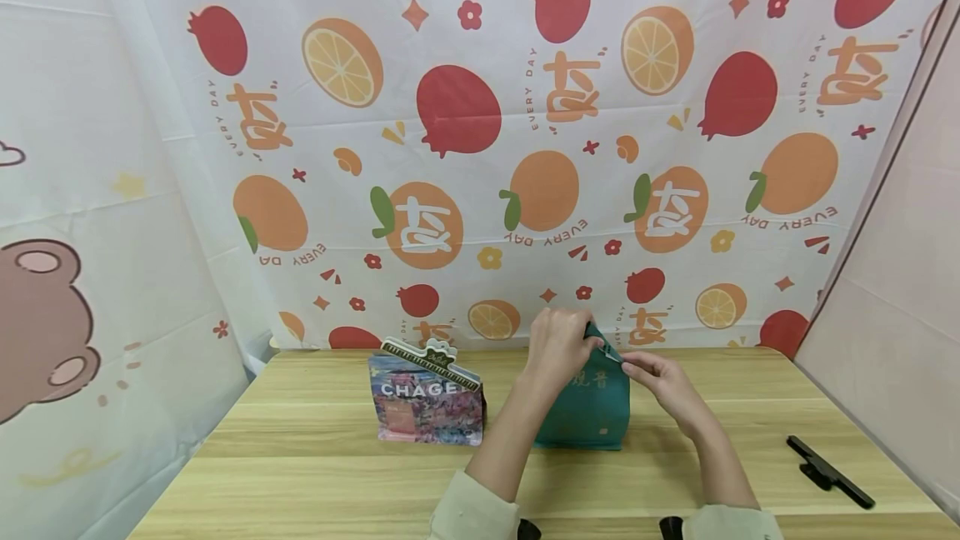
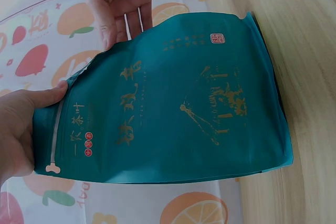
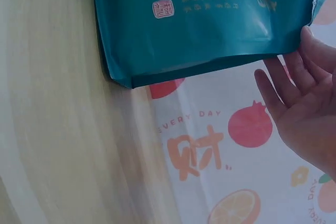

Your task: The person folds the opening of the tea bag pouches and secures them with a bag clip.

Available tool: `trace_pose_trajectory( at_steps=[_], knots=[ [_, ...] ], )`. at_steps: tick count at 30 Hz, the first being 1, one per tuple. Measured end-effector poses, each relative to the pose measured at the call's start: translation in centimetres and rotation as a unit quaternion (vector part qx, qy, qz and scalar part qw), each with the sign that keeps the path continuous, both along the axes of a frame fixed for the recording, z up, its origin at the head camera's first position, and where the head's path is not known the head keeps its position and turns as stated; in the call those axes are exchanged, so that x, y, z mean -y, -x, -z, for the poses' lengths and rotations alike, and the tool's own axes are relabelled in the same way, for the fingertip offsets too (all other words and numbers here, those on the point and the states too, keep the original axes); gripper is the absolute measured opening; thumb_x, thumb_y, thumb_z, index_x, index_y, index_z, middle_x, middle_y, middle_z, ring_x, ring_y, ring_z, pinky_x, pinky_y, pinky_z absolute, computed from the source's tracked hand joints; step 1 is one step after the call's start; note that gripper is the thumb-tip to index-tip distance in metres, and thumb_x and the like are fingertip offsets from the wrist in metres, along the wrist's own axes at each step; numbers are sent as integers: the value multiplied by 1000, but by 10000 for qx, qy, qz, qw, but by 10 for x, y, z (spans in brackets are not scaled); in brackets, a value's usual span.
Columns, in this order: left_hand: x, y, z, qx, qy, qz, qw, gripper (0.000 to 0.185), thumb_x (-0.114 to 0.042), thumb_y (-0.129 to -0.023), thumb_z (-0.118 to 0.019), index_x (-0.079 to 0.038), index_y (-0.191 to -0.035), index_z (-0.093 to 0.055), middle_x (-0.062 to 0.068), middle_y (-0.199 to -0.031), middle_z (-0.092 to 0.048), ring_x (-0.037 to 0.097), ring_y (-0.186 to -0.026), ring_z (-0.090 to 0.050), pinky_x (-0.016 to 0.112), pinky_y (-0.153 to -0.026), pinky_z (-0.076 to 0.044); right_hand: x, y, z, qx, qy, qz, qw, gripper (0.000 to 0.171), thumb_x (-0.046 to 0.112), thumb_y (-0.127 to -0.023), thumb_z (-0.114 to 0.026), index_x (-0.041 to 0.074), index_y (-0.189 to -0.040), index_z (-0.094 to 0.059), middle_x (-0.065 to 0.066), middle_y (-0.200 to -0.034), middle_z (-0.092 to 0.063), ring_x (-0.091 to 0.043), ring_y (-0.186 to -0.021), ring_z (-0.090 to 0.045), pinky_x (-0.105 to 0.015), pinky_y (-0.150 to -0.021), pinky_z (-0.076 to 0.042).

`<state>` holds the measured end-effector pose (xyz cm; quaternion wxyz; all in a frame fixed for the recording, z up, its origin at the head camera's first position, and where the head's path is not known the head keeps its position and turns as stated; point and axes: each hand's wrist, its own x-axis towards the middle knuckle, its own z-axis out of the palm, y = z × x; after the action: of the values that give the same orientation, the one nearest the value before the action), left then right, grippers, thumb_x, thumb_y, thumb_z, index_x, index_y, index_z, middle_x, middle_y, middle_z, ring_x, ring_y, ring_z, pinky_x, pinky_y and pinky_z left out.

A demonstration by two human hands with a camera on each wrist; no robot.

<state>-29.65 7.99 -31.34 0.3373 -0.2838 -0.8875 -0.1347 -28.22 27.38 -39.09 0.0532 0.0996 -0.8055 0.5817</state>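
Both hands meet at the top of a teal stand-up foil pouch with gold lettering [image 1: 588, 407], which stands upright on the light wooden table [image 1: 300, 457]. From the head camera, the left hand [image 1: 558, 344] curls its fingers over the pouch's top left corner, while the right hand [image 1: 660, 373] pinches the top edge at the right. Just left of the pouch stands a colourful printed bag closed with a dark clip [image 1: 426, 398]; a black bar-shaped clip [image 1: 828, 471] lies well apart near the table's right edge.

At the left wrist, the left hand [image 2: 21, 129] pinches the pouch [image 2: 173, 108] with its thumb on the sealed strip, and the right hand's fingers [image 2: 118, 11] reach the same edge from the far side.

At the right wrist, the right hand [image 3: 302, 108] shows its palm, fingers fairly straight, fingertips touching the pouch's [image 3: 205, 19] corner.
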Motion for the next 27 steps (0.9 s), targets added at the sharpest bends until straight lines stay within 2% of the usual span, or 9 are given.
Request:
trace_pose_trajectory(
  at_steps=[8, 17, 21, 27],
  knots=[
    [0, 0, -1, 80, 45, -18, 10000, 20, -36, -73, -76, -17, -78, -70, -8, -65, -62, 6, -54, -51, 18, -52, -34, 5, 6, 5, -163, 115, 548, 9983, 38, 27, -88, -63, -3, -110, -64, -10, -101, -66, -18, -96, -58, -47, -91, -40],
    [0, 1, -1, 24, 46, -14, 10000, 20, -36, -72, -77, -18, -77, -70, -8, -65, -62, 7, -55, -53, 19, -53, -37, 13, 7, 4, -205, 224, 1115, 9933, 35, 25, -84, -68, -3, -106, -68, -10, -101, -67, -19, -98, -58, -45, -88, -42],
    [0, 1, -1, 59, 22, -23, 10000, 19, -35, -72, -77, -18, -77, -70, -8, -66, -63, 6, -57, -53, 19, -54, -37, 11, 7, 4, -258, 253, 974, 9946, 37, 26, -84, -68, -4, -106, -67, -9, -99, -67, -15, -95, -59, -45, -89, -42],
    [0, 1, 0, 143, 34, -37, 9999, 20, -36, -73, -76, -18, -77, -70, -9, -67, -62, 6, -56, -52, 19, -53, -36, 0, 5, 6, -172, 166, 250, 9994, 38, 26, -89, -62, -4, -112, -62, -8, -102, -66, -16, -100, -56, -48, -93, -37]
  ],
)
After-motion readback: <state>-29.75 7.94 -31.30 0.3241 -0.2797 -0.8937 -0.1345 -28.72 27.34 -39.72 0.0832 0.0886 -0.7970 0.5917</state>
